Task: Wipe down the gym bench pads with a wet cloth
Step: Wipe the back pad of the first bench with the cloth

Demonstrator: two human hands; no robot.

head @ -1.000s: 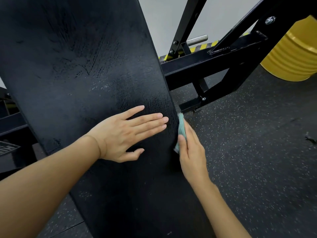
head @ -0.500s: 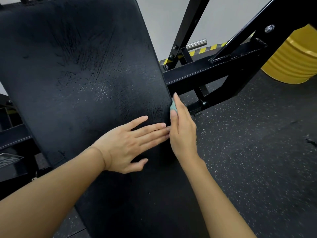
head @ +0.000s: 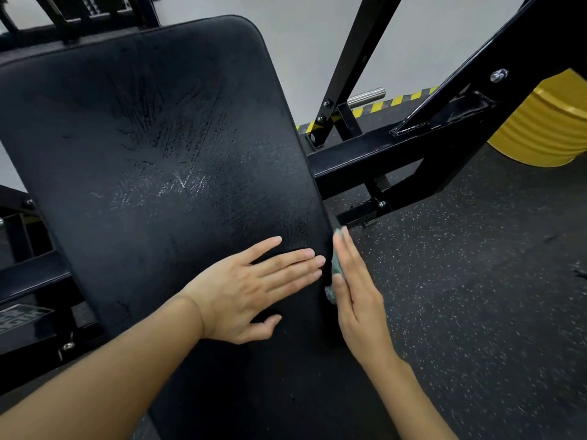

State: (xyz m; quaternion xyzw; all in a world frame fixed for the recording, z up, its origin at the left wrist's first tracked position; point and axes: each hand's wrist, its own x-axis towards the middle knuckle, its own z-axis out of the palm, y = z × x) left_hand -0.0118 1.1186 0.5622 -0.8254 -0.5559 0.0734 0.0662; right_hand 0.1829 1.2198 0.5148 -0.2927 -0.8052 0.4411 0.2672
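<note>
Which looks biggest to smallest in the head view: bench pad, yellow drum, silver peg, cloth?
1. bench pad, fills much of the frame.
2. yellow drum, cut off at the frame edge.
3. silver peg and cloth: unranked, the cloth is mostly hidden by the right hand.

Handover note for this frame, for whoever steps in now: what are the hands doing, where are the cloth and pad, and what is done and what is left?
Left hand: open, lying flat on the face of the bench pad.
Right hand: straight fingers press the green cloth against the pad's right side edge, low down.
Done: damp streaks across the pad face suggest it has been wiped.
Left: probably the rest of the right edge and the other edges; any other pads are out of view.
</note>
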